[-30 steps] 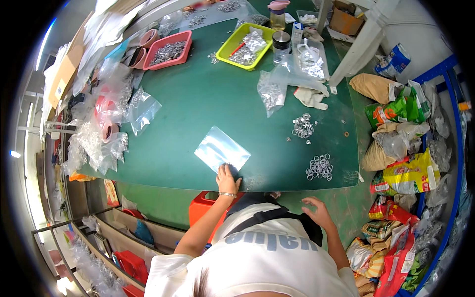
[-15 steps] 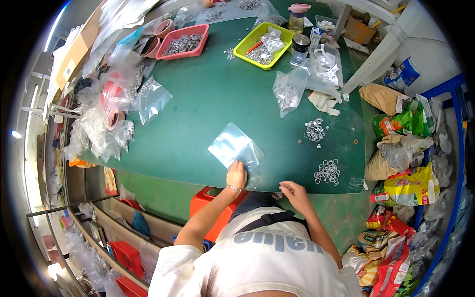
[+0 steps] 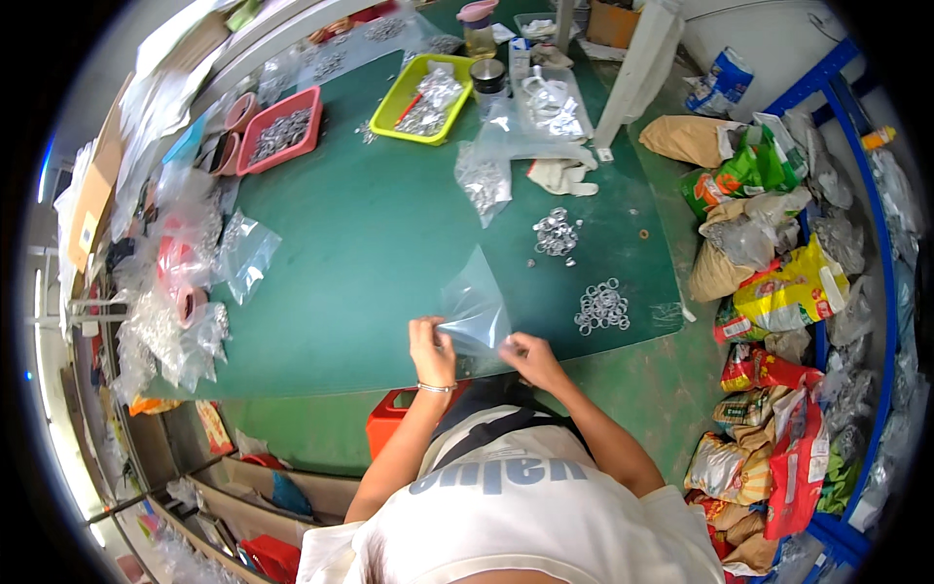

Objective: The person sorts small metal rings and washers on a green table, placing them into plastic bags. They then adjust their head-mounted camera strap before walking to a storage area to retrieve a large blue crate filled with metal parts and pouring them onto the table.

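Between my hands a clear plastic bag is lifted and creased near the front edge of the green table. My left hand pinches its left near edge, with a bracelet on the wrist. At the other near corner, my right hand is closed on the plastic with fingertips together. To the right lies a pile of metal rings. Beyond it sits a second heap of small metal parts, with a few loose pieces beside it.
At the back stand a pink tray and a yellow-green tray of metal parts. A jar, a filled plastic bag and a white glove are at the back right. Bags crowd the left edge; sacks line the right.
My right hand has come in and taken hold of the bag, which was lying flat with only my left hand on it. The bag is now raised. The view has shifted to the right.
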The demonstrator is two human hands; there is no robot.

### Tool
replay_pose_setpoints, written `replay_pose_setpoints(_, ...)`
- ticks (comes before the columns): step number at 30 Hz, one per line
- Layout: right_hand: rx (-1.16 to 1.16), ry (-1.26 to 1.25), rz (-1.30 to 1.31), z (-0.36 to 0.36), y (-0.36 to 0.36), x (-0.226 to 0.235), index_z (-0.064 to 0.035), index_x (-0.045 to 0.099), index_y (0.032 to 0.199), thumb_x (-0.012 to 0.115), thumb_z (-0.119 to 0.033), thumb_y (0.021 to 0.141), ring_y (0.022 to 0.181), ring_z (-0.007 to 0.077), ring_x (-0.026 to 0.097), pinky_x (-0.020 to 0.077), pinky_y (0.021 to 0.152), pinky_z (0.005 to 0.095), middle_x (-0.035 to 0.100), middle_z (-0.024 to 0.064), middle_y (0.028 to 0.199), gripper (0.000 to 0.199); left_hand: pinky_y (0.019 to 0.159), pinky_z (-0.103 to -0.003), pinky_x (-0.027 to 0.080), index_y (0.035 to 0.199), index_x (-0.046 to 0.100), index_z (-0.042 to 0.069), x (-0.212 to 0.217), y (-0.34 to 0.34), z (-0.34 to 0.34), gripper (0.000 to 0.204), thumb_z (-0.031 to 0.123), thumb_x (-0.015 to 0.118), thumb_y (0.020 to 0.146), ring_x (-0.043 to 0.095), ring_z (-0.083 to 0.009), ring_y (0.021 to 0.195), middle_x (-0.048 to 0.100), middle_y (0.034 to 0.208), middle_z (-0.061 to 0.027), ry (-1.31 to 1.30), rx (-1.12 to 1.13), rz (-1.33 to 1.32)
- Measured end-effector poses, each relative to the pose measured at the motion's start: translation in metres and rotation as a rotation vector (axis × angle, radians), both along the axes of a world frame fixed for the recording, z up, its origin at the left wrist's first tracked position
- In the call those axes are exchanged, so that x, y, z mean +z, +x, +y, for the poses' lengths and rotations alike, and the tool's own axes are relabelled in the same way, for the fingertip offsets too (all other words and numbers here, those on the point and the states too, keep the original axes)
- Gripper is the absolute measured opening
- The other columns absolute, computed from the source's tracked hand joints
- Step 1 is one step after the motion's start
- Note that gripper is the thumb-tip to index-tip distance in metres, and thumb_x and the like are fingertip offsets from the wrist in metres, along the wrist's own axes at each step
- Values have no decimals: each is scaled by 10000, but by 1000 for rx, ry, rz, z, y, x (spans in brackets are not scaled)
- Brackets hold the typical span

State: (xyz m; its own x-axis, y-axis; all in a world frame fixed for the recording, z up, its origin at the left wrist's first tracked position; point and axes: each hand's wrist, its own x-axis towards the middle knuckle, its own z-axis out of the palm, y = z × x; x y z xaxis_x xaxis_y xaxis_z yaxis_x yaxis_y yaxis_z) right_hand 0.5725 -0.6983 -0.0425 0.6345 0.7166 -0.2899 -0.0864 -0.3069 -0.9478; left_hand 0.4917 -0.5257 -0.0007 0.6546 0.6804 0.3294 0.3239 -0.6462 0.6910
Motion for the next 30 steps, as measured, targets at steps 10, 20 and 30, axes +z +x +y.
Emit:
replay_pose_setpoints(10, -313, -601, -875, -84, 70, -22, -96, 283, 1348, 756, -527, 520, 1268, 461, 147, 160, 988, 605, 199, 215, 1388, 1046, 537, -291, 394, 886, 549, -4, -8, 32, 1, 282, -144, 453, 660, 448, -211, 634, 452, 818, -113, -9, -9, 33)
replay_pose_setpoints(20, -296, -406, -1101, -74, 98, -53, -78, 573, 928, 674, -208, 686, 1004, 334, 439, 360, 812, 462, 471, 130, 1080, 293, 612, -322, 407, 861, 555, 2, -18, 27, -11, 266, -125, 447, 654, 481, -255, 718, 464, 838, -131, -4, -56, 111)
replay_pose_setpoints(30, -331, -324, -1081, -70, 110, -66, -68, 607, 864, 619, -38, 684, 837, 273, 541, 465, 706, 364, 518, 108, 978, 183, 698, -377, 413, 856, 561, -6, -14, 39, -24, 252, -100, 475, 638, 490, -315, 786, 465, 825, -154, -114, -111, 126)
